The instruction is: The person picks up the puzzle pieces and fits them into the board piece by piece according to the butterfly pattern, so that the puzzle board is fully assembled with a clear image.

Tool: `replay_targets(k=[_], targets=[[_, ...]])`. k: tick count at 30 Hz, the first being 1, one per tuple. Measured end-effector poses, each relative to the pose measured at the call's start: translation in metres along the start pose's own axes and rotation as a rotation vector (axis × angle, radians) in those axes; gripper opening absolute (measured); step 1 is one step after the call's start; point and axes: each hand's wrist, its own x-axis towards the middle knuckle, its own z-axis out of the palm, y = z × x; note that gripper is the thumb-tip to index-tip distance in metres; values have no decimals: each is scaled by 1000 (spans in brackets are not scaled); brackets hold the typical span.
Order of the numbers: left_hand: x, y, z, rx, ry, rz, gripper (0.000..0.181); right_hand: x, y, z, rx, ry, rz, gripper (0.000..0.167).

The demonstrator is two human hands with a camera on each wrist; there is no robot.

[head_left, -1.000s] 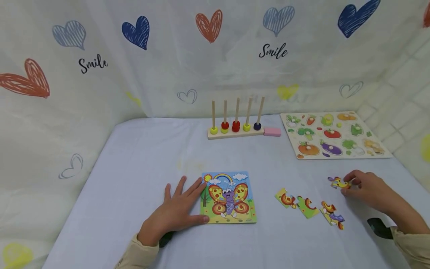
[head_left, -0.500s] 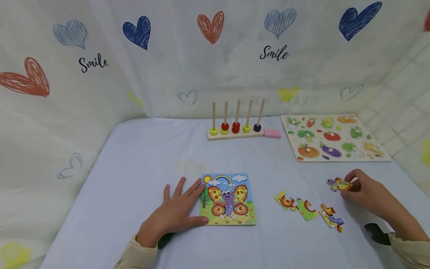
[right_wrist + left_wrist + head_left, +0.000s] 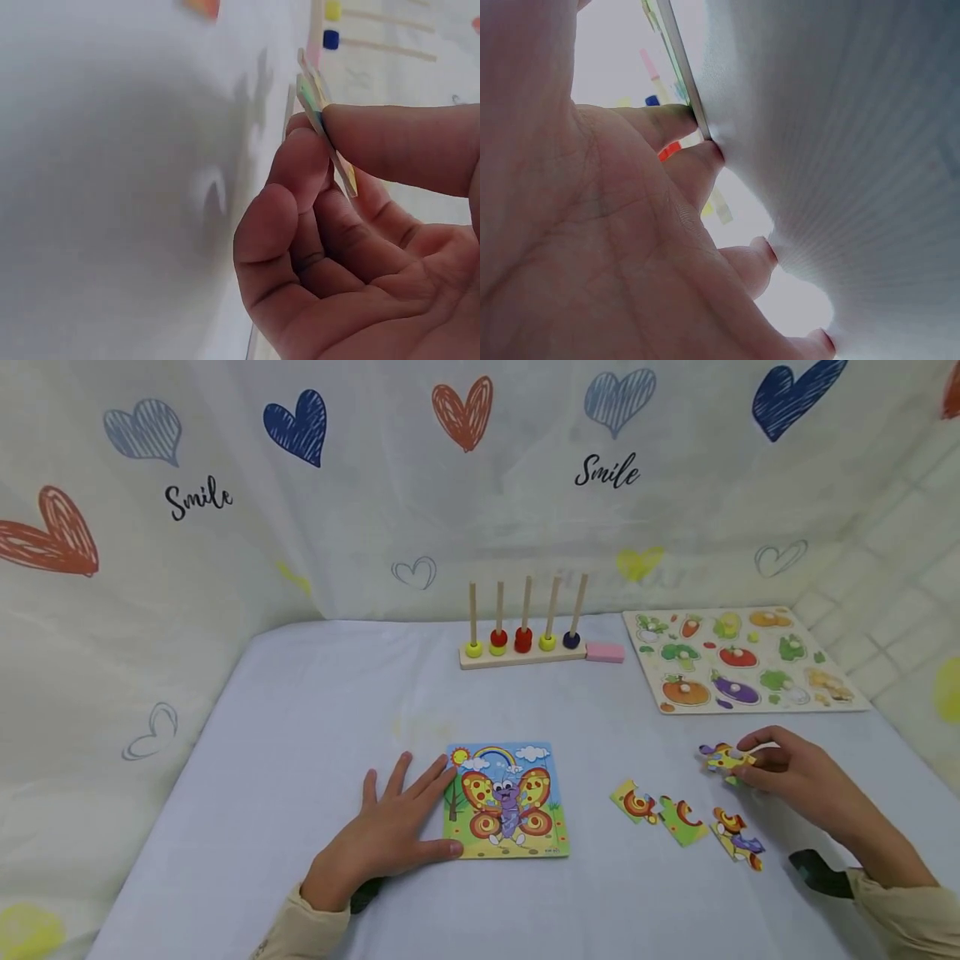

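The left hand [image 3: 390,839] lies with spread fingers at the left edge of a square butterfly picture puzzle [image 3: 508,802], thumb and fingertips touching it; in the left wrist view the hand [image 3: 630,225] has two fingers against the board's edge [image 3: 682,67]. Between thumb and fingers the right hand [image 3: 802,777] pinches a yellow and purple puzzle piece [image 3: 722,757], above the cloth; the right wrist view shows the piece [image 3: 319,112] edge-on in the hand [image 3: 360,247]. Below and left of it lie loose pieces: one with an orange swirl [image 3: 634,802], a green one [image 3: 682,821], a purple one [image 3: 738,838].
A bead rack [image 3: 522,655] with several upright pegs and a pink end block [image 3: 604,652] stands at the back of the white-covered table. To its right lies a vegetable puzzle board [image 3: 738,693]. Behind hangs a curtain [image 3: 360,485] printed with hearts.
The right hand has moved left with its pinched piece, which now shows at a different tilt. The left hand remains at the butterfly puzzle's edge.
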Motion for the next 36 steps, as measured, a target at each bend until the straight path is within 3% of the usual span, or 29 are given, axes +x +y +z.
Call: replay_targets(k=[9,18,36], targets=[[-2,2,-2,-12,-9,2,101,4,-16,21,56,5,-53,34],[-1,1,-2,-4,-7,6,101,10,-34,33,46,8,-103,29],[-2,2,-3,-4,-12,-6,101,24,-79,61,133,-76,-232,20]])
